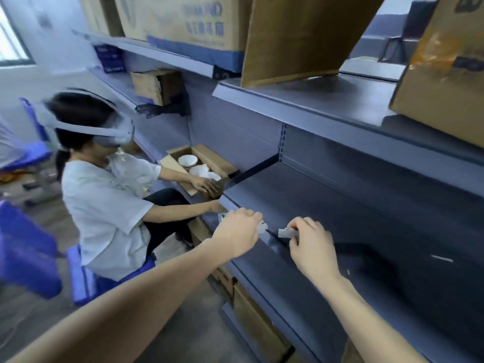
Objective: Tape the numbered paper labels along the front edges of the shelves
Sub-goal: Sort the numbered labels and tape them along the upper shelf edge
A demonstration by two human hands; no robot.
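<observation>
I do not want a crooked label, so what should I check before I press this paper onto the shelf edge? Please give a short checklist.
1. Right hand pinches the paper label: ok.
2. Left hand holds a small white piece: ok; tape or paper, cannot tell.
3. Both hands are at the shelf front edge: ok.
4. Number on the label readable: cannot tell, blurred.
5. Label level with the edge: cannot tell.
6. Room beside the left hand: not ok, the seated person's hand is close.
</observation>
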